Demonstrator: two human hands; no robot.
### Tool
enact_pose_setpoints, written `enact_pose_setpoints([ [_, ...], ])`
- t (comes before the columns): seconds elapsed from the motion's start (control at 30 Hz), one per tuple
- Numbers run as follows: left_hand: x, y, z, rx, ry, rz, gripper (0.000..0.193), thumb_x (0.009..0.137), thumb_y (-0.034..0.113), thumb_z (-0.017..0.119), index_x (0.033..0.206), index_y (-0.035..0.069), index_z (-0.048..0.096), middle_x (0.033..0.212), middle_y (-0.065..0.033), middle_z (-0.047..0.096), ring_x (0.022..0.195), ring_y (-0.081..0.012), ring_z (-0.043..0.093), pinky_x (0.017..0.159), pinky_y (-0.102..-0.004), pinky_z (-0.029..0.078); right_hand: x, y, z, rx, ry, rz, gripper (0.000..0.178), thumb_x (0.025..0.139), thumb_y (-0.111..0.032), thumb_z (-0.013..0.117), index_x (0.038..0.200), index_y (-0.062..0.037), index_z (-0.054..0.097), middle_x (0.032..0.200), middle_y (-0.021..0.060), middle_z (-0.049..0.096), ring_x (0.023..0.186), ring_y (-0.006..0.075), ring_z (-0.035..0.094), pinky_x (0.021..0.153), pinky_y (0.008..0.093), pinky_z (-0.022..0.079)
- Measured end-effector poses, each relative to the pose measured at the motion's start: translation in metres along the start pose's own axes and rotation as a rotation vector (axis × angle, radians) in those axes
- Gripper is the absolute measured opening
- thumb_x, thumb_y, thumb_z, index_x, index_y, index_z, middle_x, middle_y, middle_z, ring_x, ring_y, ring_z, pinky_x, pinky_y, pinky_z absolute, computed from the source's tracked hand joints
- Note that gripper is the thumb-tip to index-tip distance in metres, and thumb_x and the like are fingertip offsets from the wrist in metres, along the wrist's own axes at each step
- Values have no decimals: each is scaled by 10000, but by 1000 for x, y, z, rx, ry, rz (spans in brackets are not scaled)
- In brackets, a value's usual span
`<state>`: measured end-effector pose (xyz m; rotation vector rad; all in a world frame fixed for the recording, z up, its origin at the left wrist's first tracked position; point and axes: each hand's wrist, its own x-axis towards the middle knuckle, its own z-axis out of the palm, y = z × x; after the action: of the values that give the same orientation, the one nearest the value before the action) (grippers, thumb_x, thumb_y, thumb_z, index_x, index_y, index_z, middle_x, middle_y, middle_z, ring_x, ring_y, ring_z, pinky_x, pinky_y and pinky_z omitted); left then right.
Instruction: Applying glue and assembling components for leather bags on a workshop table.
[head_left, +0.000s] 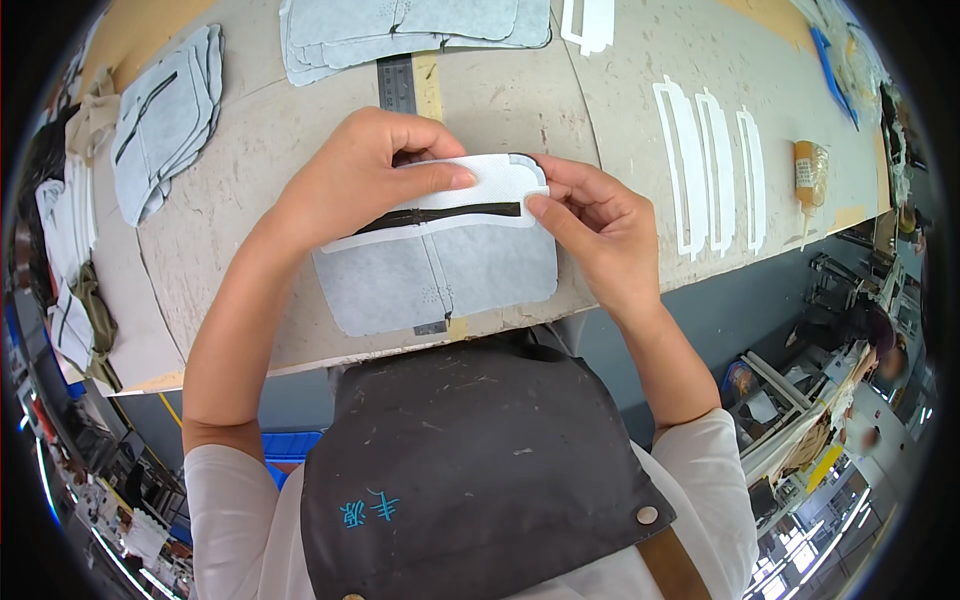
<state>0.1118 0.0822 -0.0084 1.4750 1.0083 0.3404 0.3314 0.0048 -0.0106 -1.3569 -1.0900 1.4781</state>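
Note:
A grey-blue fabric panel (pixel 380 285) with rounded corners lies at the near edge of the worktable. Across its upper part runs a dark zipper (pixel 470 212), edged by a white strip (pixel 490 180). My left hand (pixel 375 175) pinches the panel's far edge, thumb on top of the white strip and fingers behind it. At the right end my right hand (pixel 595 215) grips the panel's corner, its thumb beside the zipper's end. Part of the zipper's left end is hidden under my left hand.
Stacked grey-blue panels lie at the far side (pixel 420 25) and far left (pixel 170 120). White frame-shaped strips (pixel 690 170) rest to the right, near a glue bottle (pixel 808 175) and a blue tool (pixel 835 75). A ruler (pixel 397 85) lies beyond my hands.

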Motion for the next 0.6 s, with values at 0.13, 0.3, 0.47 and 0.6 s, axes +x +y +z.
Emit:
enact_pose_setpoints([
  [0.13, 0, 0, -1, -7, -15, 10, 117, 871, 120, 726, 914, 11, 725, 750, 34, 627, 661, -28, 491, 586, -206, 396, 0, 2, 1, -4, 8, -4, 289, 899, 14, 647, 1187, 44, 643, 936, 48, 693, 817, 61, 606, 736, 212, 499],
  [0.3, 2, -2, -3, -6, -30, 0, 112, 875, 118, 721, 916, 15, 727, 767, 26, 648, 674, -31, 515, 594, -206, 409, -1, 1, 3, 0, 15, -1, 277, 900, 1, 658, 1175, 37, 650, 931, 53, 696, 829, 68, 626, 737, 215, 511],
  [0.47, 2, -3, -4, -27, -43, -2, 112, 875, 121, 721, 919, 18, 729, 771, 22, 656, 684, -33, 529, 607, -207, 421, -2, 0, 5, -13, 30, -12, 274, 897, -3, 664, 1168, 36, 654, 926, 55, 698, 812, 67, 626, 726, 214, 509],
  [0.6, 2, -5, -4, -34, -34, -6, 109, 873, 119, 724, 918, 20, 730, 775, 20, 660, 686, -36, 535, 612, -207, 425, -3, -1, 6, -93, 45, -42, 258, 890, -12, 673, 1145, 29, 669, 906, 49, 702, 796, 60, 618, 707, 212, 497],
])
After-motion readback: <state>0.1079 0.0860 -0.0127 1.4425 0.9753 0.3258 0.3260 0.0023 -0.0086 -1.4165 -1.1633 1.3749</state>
